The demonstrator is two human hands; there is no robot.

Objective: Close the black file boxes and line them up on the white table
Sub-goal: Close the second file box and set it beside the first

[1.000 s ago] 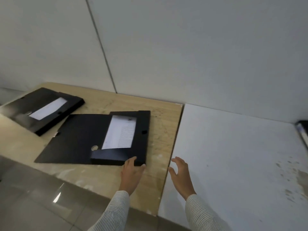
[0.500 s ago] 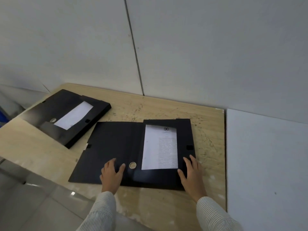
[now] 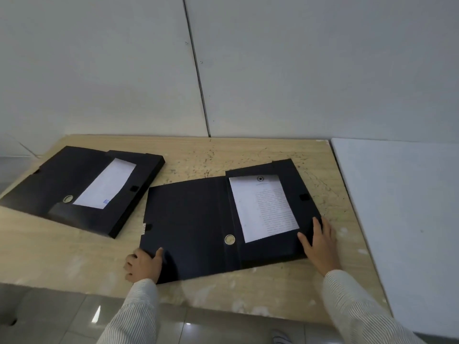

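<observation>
Head view: two black file boxes lay open on the wooden table (image 3: 223, 155), none yet on the white table (image 3: 402, 207) to the right. The near file box (image 3: 198, 219) lay flat with its cover spread left and a printed sheet (image 3: 263, 207) in its tray. The far file box (image 3: 74, 184) sat well apart to the left, also holding paper. The left hand (image 3: 142, 265) pinched the cover's near-left corner, thumb on top. The right hand (image 3: 320, 247) rested flat and spread on the tray's near-right corner, holding nothing. Judgement: the box appeared light, thin-walled and flexible; lift the cover at its free edge and steady the tray
</observation>
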